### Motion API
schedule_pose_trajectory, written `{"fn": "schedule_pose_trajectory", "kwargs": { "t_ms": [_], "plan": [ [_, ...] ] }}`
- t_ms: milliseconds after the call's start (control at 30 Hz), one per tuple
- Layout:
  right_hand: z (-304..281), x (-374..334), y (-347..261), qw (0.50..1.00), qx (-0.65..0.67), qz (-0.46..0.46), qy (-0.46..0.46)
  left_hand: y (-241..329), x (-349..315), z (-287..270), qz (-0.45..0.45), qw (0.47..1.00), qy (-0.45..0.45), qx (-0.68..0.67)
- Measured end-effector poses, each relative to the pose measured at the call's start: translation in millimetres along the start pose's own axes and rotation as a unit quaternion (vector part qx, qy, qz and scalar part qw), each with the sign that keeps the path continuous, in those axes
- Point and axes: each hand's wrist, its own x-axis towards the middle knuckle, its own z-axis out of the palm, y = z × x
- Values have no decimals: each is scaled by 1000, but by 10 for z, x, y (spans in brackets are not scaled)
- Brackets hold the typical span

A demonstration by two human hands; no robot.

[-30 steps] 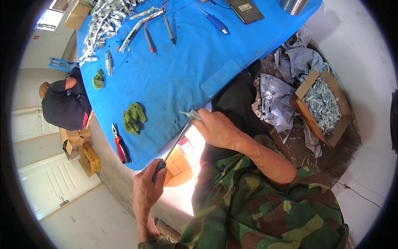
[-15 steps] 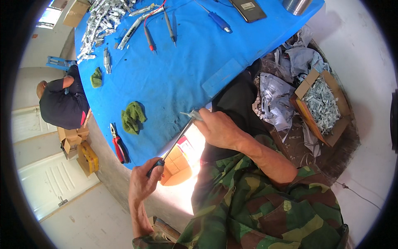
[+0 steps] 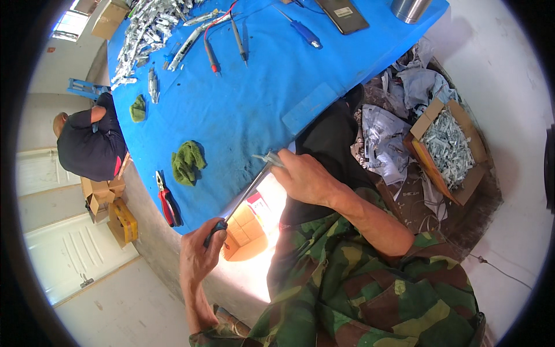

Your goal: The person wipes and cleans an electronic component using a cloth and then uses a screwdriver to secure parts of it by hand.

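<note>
My left hand (image 3: 199,251) is closed round the dark handle of a long screwdriver (image 3: 245,194), whose shaft slants up to the right. Its far end meets a small silvery metal piece (image 3: 269,158) pinched in my right hand (image 3: 306,180). My fingers partly hide that piece, so its exact kind does not show. Both hands are at the near edge of the blue-covered table (image 3: 248,104). On the cloth left of them lie a crumpled green rag (image 3: 188,163) and red-handled pliers (image 3: 166,199).
Farther back are a pile of silvery parts (image 3: 151,36), two test probes (image 3: 211,56), a blue screwdriver (image 3: 304,33), a phone (image 3: 342,14) and a metal cup (image 3: 409,9). Right of the table stands a carton of parts (image 3: 448,147). A person (image 3: 91,143) sits beyond the left edge.
The view has shifted slightly. Both hands keep their grips, and the screwdriver still meets the metal piece at nearly the same place.
</note>
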Motion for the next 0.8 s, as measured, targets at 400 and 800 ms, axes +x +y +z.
{"fn": "schedule_pose_trajectory", "kwargs": {
  "t_ms": [400, 800],
  "plan": [
    [-54, 7, -20, 1000, 5, 9, -14, 337, -30, -33, -27, 998, -6, 49],
    [-120, 27, -19, 1000, 13, -3, -26, 173, 120, -171, -28, 997, -67, 23]
  ]
}}
